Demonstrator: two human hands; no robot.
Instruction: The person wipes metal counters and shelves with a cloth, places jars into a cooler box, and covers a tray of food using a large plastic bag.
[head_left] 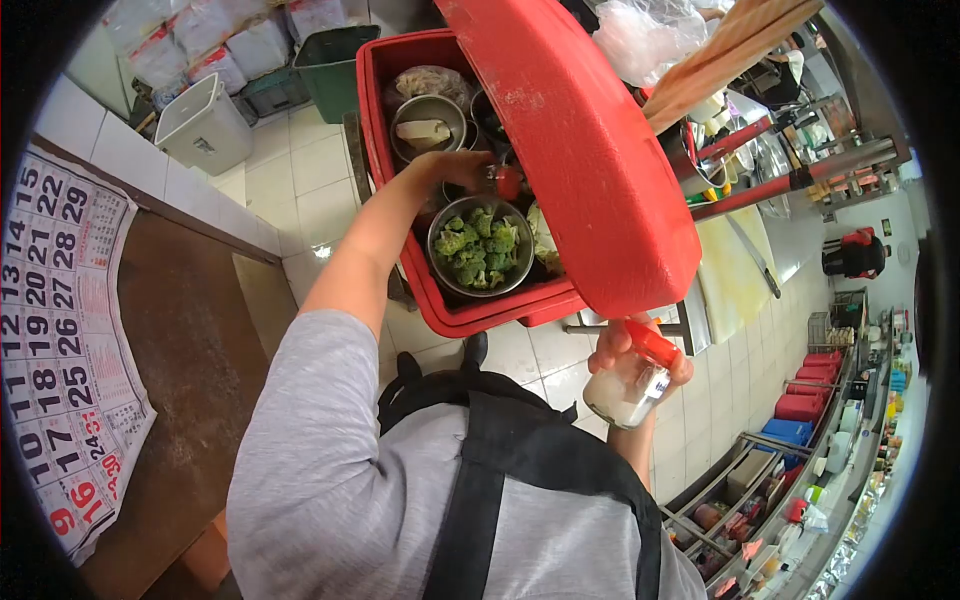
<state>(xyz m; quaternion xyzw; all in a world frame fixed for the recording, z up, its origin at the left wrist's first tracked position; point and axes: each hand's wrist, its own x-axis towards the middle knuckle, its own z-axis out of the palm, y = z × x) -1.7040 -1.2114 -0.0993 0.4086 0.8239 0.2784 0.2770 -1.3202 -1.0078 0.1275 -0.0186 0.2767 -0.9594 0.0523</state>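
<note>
My left hand (462, 172) reaches into a red cooler box (440, 318), its fingers closed around a small jar with a red lid (507, 181). Just below that hand sits a metal bowl of broccoli florets (482, 248). Above it is a smaller metal bowl (456, 112) with a pale piece of food in it. My right hand (682, 370) is wrapped around a clear jar with a red cap (622, 392), which has white contents. This jar is tilted, outside the box and close to the edge of the raised red cooler lid (590, 160).
A steel counter with a cutting board (735, 275) and a knife (757, 262) is to the right. White bin (205, 125) and green bin (335, 75) stand behind. A calendar (65, 350) hangs at left. Another person (858, 252) is far off.
</note>
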